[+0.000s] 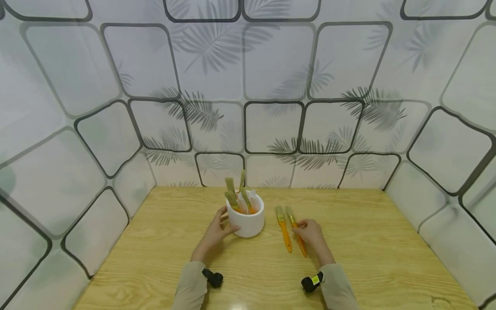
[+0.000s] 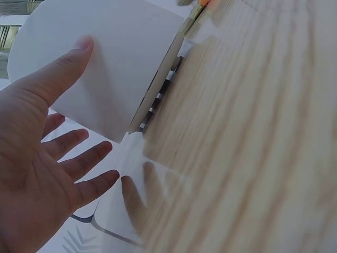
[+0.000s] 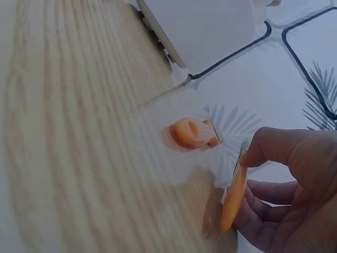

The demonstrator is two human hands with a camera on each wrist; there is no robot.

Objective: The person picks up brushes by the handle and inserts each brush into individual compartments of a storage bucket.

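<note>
A white round container [image 1: 248, 224] stands on the wooden table, with several paintbrushes [image 1: 231, 199] inside, bristles up. My left hand [image 1: 215, 230] is at its left side; the thumb [image 2: 68, 68] lies along the wall and the other fingers are spread apart behind it. To the right, my right hand [image 1: 311, 232] pinches the orange handle of a paintbrush [image 3: 235, 197] between thumb and fingers, bristles pointing away from me. Just left of that brush, a second orange-handled paintbrush [image 1: 284, 230] lies on the table, bristles also facing the back.
The wooden table [image 1: 387, 258] reaches back to a patterned white curtain [image 1: 271, 129] that also rises along both sides. Black cameras are strapped at the left wrist [image 1: 213, 278] and the right wrist [image 1: 311, 282].
</note>
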